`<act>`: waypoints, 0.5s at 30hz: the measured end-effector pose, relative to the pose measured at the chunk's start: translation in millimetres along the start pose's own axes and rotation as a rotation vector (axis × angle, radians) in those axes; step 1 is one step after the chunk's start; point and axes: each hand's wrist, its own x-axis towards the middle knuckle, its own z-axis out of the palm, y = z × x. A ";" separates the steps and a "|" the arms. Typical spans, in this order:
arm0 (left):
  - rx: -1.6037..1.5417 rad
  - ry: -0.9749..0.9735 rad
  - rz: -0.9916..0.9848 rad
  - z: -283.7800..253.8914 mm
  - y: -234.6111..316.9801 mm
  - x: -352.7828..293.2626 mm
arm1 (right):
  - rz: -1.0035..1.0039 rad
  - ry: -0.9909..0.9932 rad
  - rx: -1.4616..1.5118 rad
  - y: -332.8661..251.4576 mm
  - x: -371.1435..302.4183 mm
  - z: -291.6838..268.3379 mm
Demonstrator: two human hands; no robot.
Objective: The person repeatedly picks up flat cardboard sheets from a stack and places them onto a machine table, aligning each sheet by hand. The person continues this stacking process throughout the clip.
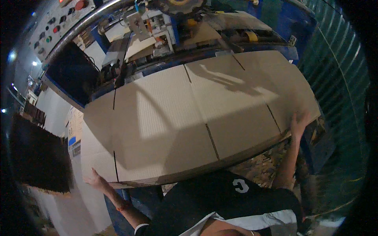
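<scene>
A wide stack of flat brown cardboard sheets point(232, 118) lies in front of me, its top sheet cut with dark slots and marked by crease lines. My left hand point(97, 181) is at the near left corner, thumb up on the top face, the other fingers at the edge and partly hidden; it grips the corner. At the near right end, my right hand point(300, 122) rests against the stack with its fingers apart and slightly blurred. Shadows cross the top sheet.
Beyond the stack stands a blue machine with rollers and a toothed wheel point(179, 6). A control panel point(55, 29) with buttons is at the upper left, beside a metal rail point(84, 25). Green corrugated sheeting point(338, 78) lines the right side. Scraps point(256, 171) litter the floor below.
</scene>
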 end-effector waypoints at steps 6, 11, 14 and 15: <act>0.468 -0.473 0.154 -10.8 -21.9 -28.8 | 0.133 -0.208 -0.330 59.1 6.0 21.0; -0.030 -0.050 0.013 -13.5 5.6 -14.2 | 0.024 0.016 -0.173 45.2 24.8 27.4; -0.538 -0.019 -0.155 -40.7 15.4 0.3 | -0.017 0.422 0.776 40.1 38.8 34.8; -0.820 0.020 -0.217 -45.8 20.9 6.2 | 0.052 0.396 0.944 38.7 50.0 27.3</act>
